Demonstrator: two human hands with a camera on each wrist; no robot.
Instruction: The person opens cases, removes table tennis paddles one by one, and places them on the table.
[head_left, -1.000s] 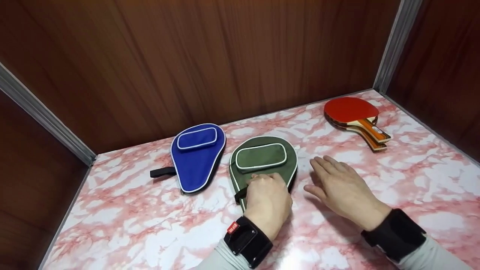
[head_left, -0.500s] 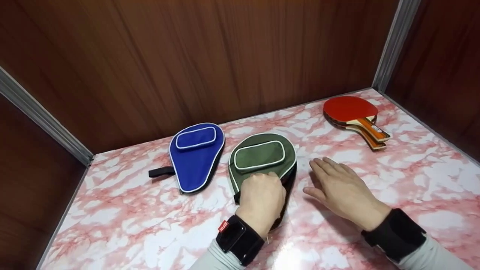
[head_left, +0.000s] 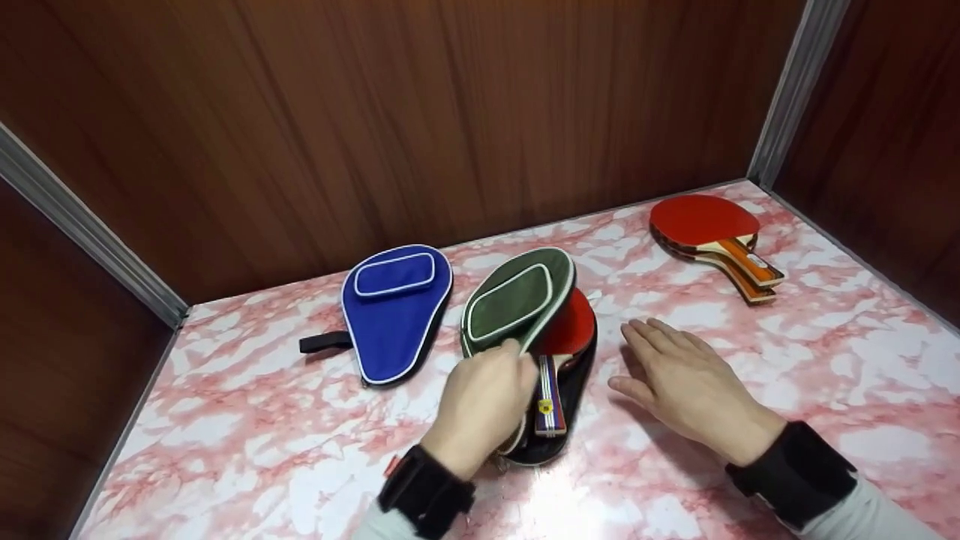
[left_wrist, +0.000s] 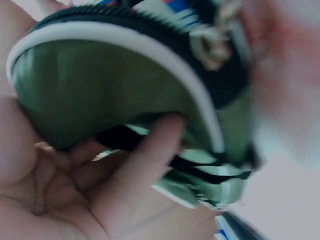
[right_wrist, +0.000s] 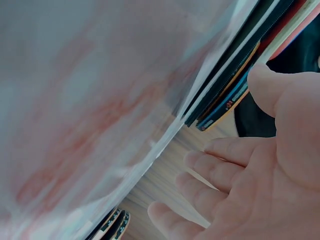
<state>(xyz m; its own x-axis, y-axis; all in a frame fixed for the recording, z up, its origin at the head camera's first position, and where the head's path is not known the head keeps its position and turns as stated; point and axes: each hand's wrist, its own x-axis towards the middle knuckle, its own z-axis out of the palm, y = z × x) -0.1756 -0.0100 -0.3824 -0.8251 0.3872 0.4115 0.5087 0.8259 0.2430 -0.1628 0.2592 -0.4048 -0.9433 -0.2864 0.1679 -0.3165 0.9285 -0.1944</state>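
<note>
Head view: a person's two hands over a pink-marbled desk (head_left: 825,360) inside a wood-walled corner. Left hand (head_left: 480,409) pinches the near edge of a green paddle case (head_left: 517,300), fingers curled on the flap, which stands tilted up and toward the left. Inside the opened case lies a paddle (head_left: 566,337), red face toward the back wall, striped handle toward the person; so its long axis runs front-to-back, approx. in line with the forearms. Case sits at desk centre, directly ahead of the left hand and just left of the right hand (head_left: 690,386).

Right hand lies flat on the desk, fingers straight, holding nothing, w/ thumb side toward the case's open mouth. It is the free hand nearest the paddle handle.

Blue case (head_left: 394,311) lies closed, left of the green one, apart from it. Stacked paddles (head_left: 712,232) sit at far right, well apart.

Left wrist view adds what the head view hides: finger (left_wrist: 150,160) curled under the white-piped green rim, zip pull dangling. Right wrist view shows the open palm and, past the thumb, layered paddle edges; blurred.
</note>
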